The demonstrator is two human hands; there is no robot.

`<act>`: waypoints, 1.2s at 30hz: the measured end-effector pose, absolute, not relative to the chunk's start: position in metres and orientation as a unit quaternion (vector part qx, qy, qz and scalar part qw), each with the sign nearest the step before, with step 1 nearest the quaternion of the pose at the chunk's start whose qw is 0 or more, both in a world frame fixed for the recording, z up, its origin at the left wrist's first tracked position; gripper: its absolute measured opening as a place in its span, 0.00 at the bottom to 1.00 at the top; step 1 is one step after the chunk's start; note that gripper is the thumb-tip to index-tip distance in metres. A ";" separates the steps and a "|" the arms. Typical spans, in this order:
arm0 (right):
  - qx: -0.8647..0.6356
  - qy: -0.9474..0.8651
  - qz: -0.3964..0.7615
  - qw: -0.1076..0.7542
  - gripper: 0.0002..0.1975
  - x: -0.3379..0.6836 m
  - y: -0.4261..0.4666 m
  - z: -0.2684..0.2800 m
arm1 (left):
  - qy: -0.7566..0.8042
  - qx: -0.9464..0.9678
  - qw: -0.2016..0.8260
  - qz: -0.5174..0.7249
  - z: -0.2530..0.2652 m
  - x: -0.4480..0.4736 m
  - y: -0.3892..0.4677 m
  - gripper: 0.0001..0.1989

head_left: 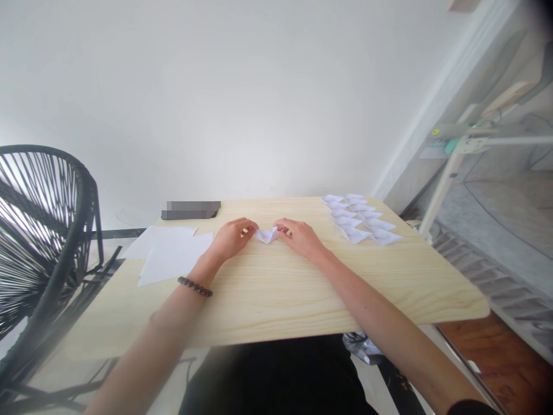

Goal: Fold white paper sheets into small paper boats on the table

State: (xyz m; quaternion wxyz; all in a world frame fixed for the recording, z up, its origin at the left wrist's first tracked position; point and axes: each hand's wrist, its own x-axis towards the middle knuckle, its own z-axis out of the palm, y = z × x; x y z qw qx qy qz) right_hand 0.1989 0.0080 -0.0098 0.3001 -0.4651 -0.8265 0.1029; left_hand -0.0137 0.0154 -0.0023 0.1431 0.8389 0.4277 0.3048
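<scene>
Between my hands is a small folded piece of white paper [266, 235], low over the middle of the table, with a dip at its centre. My left hand [235, 235] pinches its left end between thumb and fingers. At the opposite end, my right hand [298, 235] grips the paper the same way. Several similar folded paper pieces [345, 221] stand in two rows at the right back of the table. Flat white sheets [175, 256] lie to the left of my left hand.
A dark flat object [190, 210], partly pixelated, lies at the back left of the wooden table [276, 300]. Beside the table on the left stands a black woven chair [47, 230]. A white metal frame [444, 184] rises at the right, and a white wall [259, 104] stands behind.
</scene>
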 end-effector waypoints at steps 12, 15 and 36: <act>-0.436 -0.853 0.064 0.280 0.07 0.193 -0.001 -0.007 | 0.422 0.873 0.087 0.228 0.001 -0.009 0.004 0.14; -0.439 -0.854 0.047 0.274 0.07 0.190 -0.003 -0.007 | 0.426 0.875 0.071 0.218 0.002 -0.007 0.004 0.15; -0.463 -0.860 -0.017 0.214 0.09 0.178 -0.009 -0.007 | 0.417 0.891 0.018 0.179 0.005 0.001 -0.001 0.12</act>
